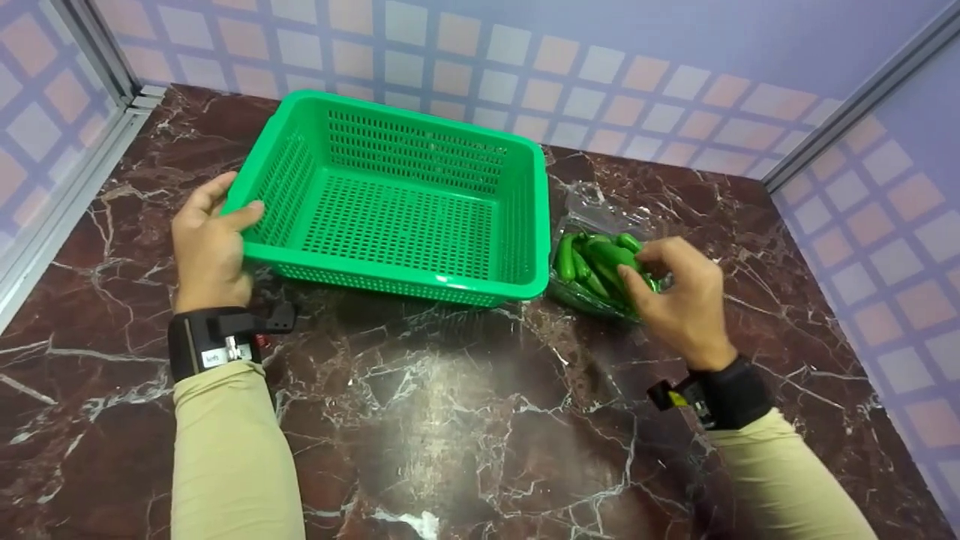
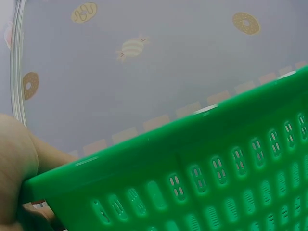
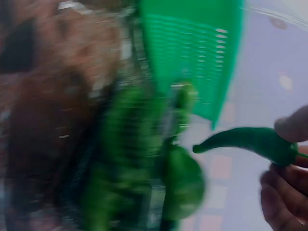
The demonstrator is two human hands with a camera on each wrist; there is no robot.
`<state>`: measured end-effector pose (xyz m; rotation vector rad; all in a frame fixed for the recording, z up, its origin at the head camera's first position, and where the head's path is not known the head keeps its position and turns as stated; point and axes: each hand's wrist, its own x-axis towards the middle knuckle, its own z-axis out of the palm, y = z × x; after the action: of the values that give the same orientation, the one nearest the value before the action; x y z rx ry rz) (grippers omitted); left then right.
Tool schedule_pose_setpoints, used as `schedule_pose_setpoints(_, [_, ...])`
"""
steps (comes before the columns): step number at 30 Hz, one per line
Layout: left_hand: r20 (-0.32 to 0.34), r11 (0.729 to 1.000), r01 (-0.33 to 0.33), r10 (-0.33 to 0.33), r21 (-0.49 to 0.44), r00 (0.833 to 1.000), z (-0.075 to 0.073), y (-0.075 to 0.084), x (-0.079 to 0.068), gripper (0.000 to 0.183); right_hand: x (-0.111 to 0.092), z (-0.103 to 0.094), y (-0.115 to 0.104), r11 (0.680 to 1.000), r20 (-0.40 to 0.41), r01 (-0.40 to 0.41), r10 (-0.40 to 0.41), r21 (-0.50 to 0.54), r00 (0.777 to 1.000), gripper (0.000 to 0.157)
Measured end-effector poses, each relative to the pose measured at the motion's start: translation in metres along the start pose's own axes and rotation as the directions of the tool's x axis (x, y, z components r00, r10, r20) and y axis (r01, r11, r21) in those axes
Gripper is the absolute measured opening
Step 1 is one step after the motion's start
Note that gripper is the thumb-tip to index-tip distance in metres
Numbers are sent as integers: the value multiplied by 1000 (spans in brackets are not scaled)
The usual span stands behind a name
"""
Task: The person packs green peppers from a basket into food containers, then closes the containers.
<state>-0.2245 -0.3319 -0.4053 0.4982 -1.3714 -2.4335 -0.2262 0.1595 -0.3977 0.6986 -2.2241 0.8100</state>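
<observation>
My left hand grips the left rim of a green perforated plastic basket, thumb over the edge. The basket's inside shows a bare slotted floor. In the left wrist view its slotted wall fills the lower part. On the right, my right hand pinches a single green chili pepper near its stem end, the tip pointing away from the fingers. Just beneath that hand, several more green peppers lie in a clear plastic bag. Motion blurs these peppers in the right wrist view.
A dark red-brown marbled tabletop lies under everything. Checked wall panels stand behind and at the sides, joined by metal corner strips. The bag sits close against the basket's right end.
</observation>
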Motion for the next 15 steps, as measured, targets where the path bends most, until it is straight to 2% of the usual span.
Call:
schedule_pose_setpoints(3, [-3, 1000, 11, -11, -7, 1000, 0, -2, 0, 53, -10, 9, 7, 996, -21, 18, -20, -87, 1000, 19])
schedule_pose_setpoints(7, [-8, 1000, 18, -18, 8, 1000, 0, -3, 0, 54, -20, 17, 11, 987, -1, 31, -32, -156, 999, 22])
schedule_pose_setpoints(12, [-9, 1000, -1, 1, 6, 1000, 1, -2, 0, 52, -22, 18, 13, 987, 33, 26, -21, -156, 999, 21])
schedule_pose_setpoints(15, [-9, 1000, -11, 11, -5, 1000, 0, -2, -1, 50, -19, 16, 16, 991, 61, 29, -21, -127, 998, 13])
